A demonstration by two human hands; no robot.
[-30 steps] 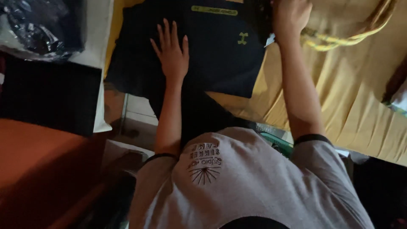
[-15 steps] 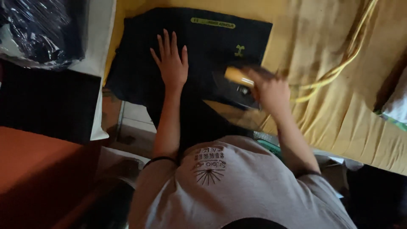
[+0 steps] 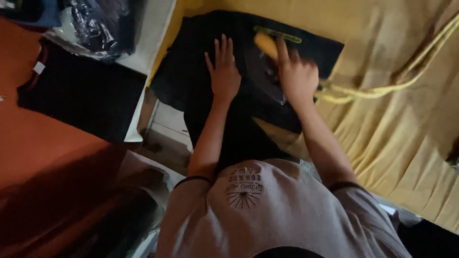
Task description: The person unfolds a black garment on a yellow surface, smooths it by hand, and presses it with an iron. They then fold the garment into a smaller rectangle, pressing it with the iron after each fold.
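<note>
Since the half-second-earlier view, I note that the right hand [image 3: 297,76] has carried the iron [image 3: 267,71] from the garment's lower right edge up toward its collar end, while the left hand [image 3: 224,71] has stayed flat on the cloth.

1. Right hand: closed around the iron's yellow handle [image 3: 266,45], index finger stretched along it. Grip is firm; the handle shows only at its 12 o'clock tip, the rest being covered by the fingers.
2. Iron: its dark body rests on the black shirt [image 3: 201,71], soleplate down, just beside the left hand at that hand's 3 o'clock.
3. Left hand: open, fingers spread, palm pressed on the shirt. It holds nothing.
4. Black shirt: spread on the yellow cloth [image 3: 392,138] that covers the work surface, with a narrow yellow label [image 3: 287,36] at its far edge, at 12 o'clock from the iron. Part of the shirt hangs over the near edge toward me.
5. Yellow cord [image 3: 406,79]: runs from the iron toward 3 o'clock across the yellow cloth.
6. At 9 o'clock from the left hand, well apart, a second dark garment [image 3: 81,95] lies flat on an orange surface [image 3: 38,148]. A shiny plastic bag [image 3: 103,24] sits at 11 o'clock.
</note>
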